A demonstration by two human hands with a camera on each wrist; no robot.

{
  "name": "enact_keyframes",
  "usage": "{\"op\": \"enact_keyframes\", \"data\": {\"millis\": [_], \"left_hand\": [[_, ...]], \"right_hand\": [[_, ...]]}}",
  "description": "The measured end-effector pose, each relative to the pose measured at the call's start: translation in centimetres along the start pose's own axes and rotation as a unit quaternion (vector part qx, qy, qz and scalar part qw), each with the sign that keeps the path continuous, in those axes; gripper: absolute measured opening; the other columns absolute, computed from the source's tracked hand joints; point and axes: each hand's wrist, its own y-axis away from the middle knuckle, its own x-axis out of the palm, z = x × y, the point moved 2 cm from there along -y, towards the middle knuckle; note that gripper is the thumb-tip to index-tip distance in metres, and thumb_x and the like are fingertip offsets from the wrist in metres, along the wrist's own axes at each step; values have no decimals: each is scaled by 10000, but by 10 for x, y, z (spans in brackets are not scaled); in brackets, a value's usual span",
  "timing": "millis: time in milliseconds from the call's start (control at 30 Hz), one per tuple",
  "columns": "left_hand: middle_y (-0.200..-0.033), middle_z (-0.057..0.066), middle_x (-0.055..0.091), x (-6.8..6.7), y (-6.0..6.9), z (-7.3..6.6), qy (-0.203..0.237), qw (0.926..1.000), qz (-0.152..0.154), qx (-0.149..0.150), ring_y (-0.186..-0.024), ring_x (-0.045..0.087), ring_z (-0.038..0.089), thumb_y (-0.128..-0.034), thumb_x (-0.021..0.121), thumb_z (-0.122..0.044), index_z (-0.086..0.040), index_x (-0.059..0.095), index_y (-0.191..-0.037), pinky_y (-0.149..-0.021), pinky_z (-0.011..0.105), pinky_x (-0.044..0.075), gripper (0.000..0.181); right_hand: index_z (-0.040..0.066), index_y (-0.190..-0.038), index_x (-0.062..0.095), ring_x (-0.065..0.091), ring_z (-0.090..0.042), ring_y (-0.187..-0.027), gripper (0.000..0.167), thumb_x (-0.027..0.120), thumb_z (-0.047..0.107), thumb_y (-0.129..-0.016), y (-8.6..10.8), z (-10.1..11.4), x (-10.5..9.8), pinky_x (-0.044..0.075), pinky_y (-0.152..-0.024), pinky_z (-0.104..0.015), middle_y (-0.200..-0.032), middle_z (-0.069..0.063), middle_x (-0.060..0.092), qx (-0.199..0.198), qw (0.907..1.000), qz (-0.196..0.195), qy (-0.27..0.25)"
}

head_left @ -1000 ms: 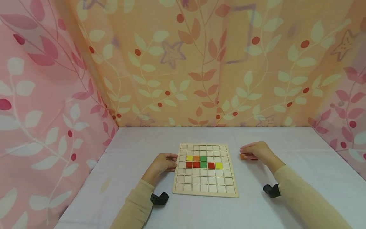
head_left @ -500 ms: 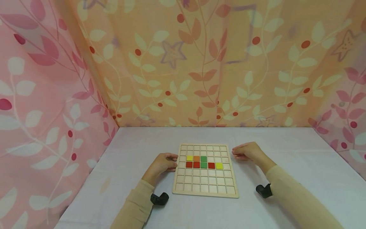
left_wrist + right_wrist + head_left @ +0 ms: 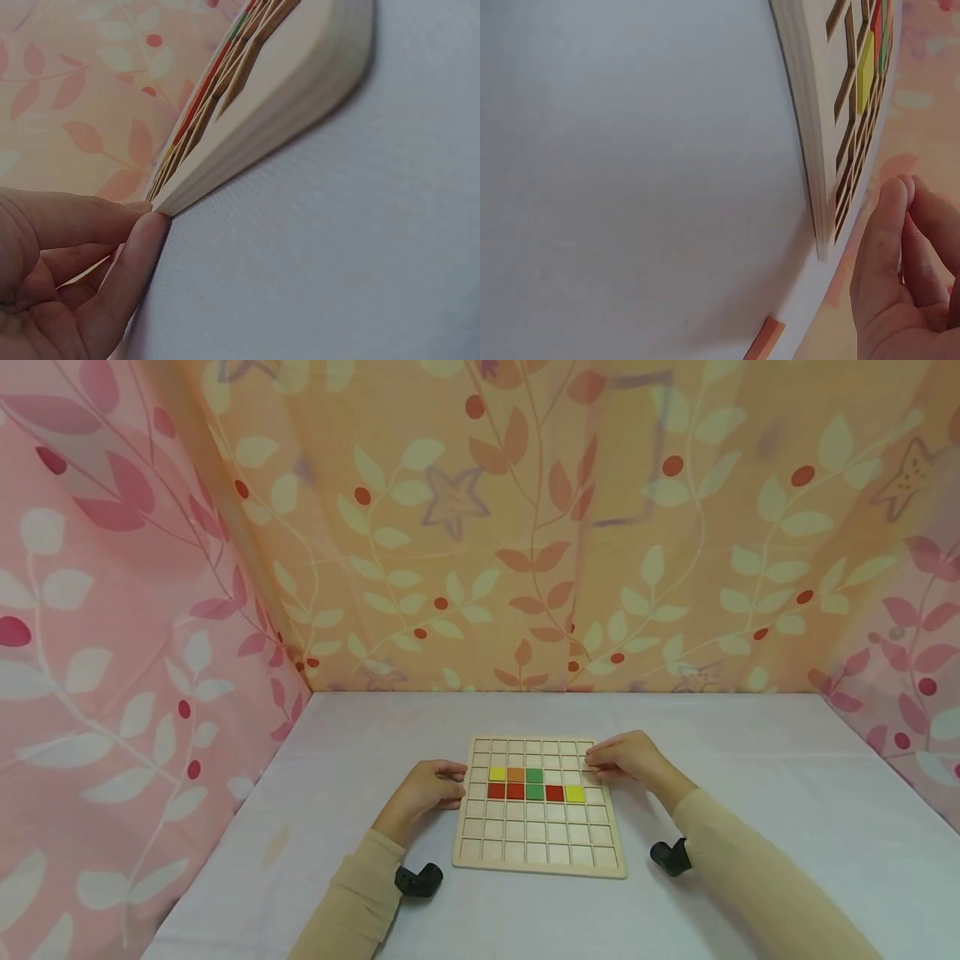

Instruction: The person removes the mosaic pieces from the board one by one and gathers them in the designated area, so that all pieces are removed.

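Note:
A square wooden grid board (image 3: 504, 854) lies on the table, with several coloured tiles in two of its rows. The upper row has a yellow tile (image 3: 497, 774), an orange tile (image 3: 516, 775) and a green one (image 3: 534, 775). Red, green and yellow tiles fill part of the row below. At the board's left edge, my left hand (image 3: 427, 789) pinches the rim between thumb and fingers. My right hand (image 3: 630, 760) is over the upper right edge, thumb and fingertips together (image 3: 904, 187); whether a tile is between them is hidden.
On the table right of the board lies an orange piece (image 3: 765, 341), partly cut off in the right wrist view. White cloth covers the table (image 3: 360, 727). Patterned curtains (image 3: 420, 552) stand behind and at both sides. Each wrist bears a black camera (image 3: 420, 881).
My right hand has moved left from the orange and red pieces beside the board to above the board's right edge. The left hand and the tiles on the board have stayed in place.

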Motion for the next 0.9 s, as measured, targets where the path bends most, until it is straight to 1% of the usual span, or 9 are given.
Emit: {"op": "enact_keyframes", "data": {"millis": [200,567,633,900], "left_hand": [[-1069,123,655,-1,1,-2,64,10000,23,-8,-759,649,119,-815,691,112,28,659,-1227,-655,279,624,423],[-1063,120,652,0,0,-2,93,10000,21,-12,-766,650,125,-818,688,110,21,665,-1225,-662,285,625,417],[-1063,120,653,0,0,-2,89,10000,25,-11,-767,651,126,-817,688,111,22,665,-1224,-663,286,626,417],[-1063,127,650,0,1,-1,110,9999,62,17,-781,655,132,-822,689,111,30,659,-1231,-681,301,631,418]], "right_hand": [[-156,-1194,628,658,-89,-629,356,686,63,-919,-5,2,13,604,-644,-217,-743,-13,723,96,9999,107,-39],[-109,-1151,677,668,-113,-609,303,700,75,-912,-9,8,29,607,-643,-235,-782,-49,739,220,9996,110,124],[-111,-1156,674,676,-107,-616,307,697,79,-915,-8,8,32,607,-644,-230,-802,-59,747,187,9996,170,161],[-126,-1161,661,680,-99,-619,304,687,51,-915,-8,12,44,614,-646,-245,-840,-90,759,220,9992,326,31]]}}
